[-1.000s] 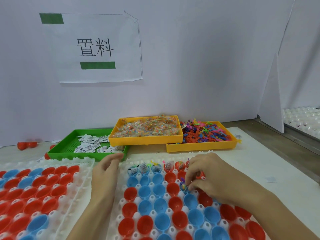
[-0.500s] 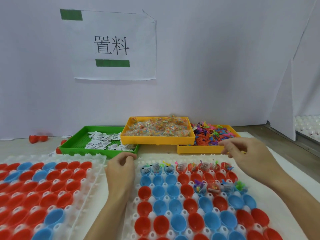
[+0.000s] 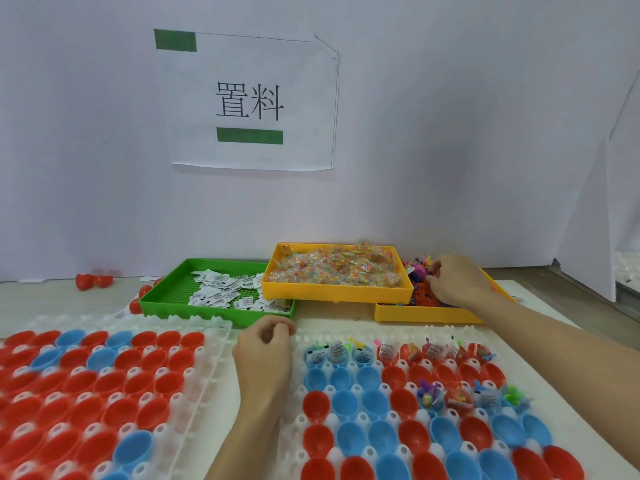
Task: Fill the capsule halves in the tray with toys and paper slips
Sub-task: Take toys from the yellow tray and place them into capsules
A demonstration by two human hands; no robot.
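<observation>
A white capsule tray [image 3: 300,338] in front of me holds red and blue capsule halves. Its far row [image 3: 388,352] and a few halves in the third row [image 3: 460,397] contain toys and paper slips; the other halves [image 3: 346,403] are bare. My right hand [image 3: 453,282] reaches into the right yellow tray [image 3: 426,315], its fingers curled into the pile of small coloured toys [image 3: 420,293]. My left hand [image 3: 266,355] rests between the two capsule trays, fingers loosely curled, nothing visible in it.
A second capsule tray [image 3: 216,344] with bare halves lies at the left. Behind it, a green tray [image 3: 207,311] holds paper slips [image 3: 225,293], and a yellow tray [image 3: 336,293] holds bagged toys. Loose red halves [image 3: 93,280] lie by the white wall.
My right hand left the third row of capsules, moved back and right, and now digs into the toy tray. My left hand stayed put. The camera tilted and shifted.
</observation>
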